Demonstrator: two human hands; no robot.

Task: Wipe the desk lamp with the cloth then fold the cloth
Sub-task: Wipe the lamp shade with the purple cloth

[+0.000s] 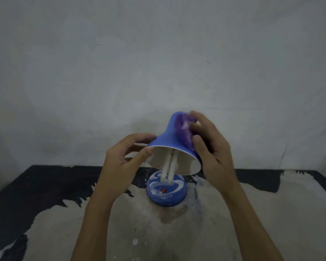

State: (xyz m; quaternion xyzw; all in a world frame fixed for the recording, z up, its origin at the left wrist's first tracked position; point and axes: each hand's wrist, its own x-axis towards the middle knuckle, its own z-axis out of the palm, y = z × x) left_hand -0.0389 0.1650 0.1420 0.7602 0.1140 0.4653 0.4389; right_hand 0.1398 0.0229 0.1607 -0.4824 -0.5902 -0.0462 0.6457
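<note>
The blue desk lamp (167, 193) stands on the surface (233, 213); its shade rim is pinched by the left hand (120, 159), while the purple cloth (183, 129) is pressed against the shade by the right hand's (213, 147) curled fingers (199, 142)

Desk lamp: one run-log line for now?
phase: wiping | left hand: holds shade rim | right hand: presses cloth on shade | fold: pending

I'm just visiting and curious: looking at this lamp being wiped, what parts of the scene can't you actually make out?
All from the head view:
- The purple cloth: blurred, partly under the right hand; its full shape is unclear.
- The lamp's neck: hidden behind the blue shade.
- The left hand fingers reach behind the shade's rim; their tips are hidden.
- The red switch on the base: too small to read its position.
- The table: cut off by the frame's edges.
</note>
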